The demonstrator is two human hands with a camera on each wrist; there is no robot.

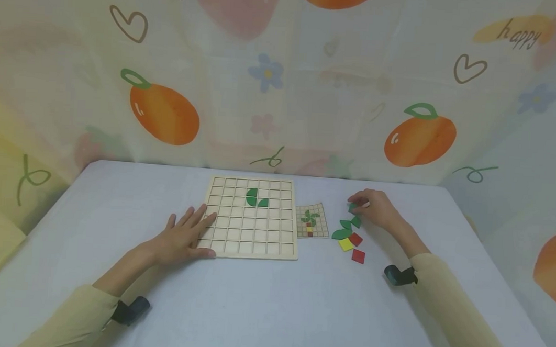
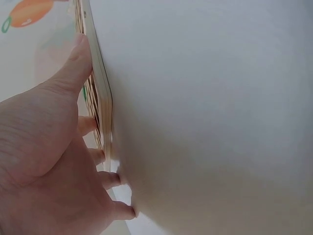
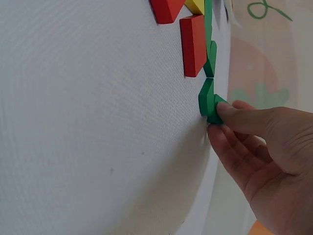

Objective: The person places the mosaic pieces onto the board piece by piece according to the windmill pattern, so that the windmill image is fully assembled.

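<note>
My left hand [image 1: 177, 241] rests spread on the left edge of a wooden grid board [image 1: 251, 241], thumb and some fingertips on its rim. In the left wrist view, other fingers reach the cloth beside it. Three green quarter-round pieces [image 1: 251, 201] lie in cells near the board's top. Over on the right, my right hand [image 1: 375, 206] pinches a green piece [image 3: 215, 113] between thumb and fingers; its exact shape is partly hidden. Close by lie several green pieces [image 1: 342, 234], a yellow square [image 1: 346, 244] and two red squares [image 1: 358, 256].
A small pattern card [image 1: 323, 228] lies against the board's right side, printed with a green and red-yellow figure on a grid. White cloth [image 1: 271, 309] covers the table. A fruit-printed curtain [image 1: 310, 91] hangs behind the far edge.
</note>
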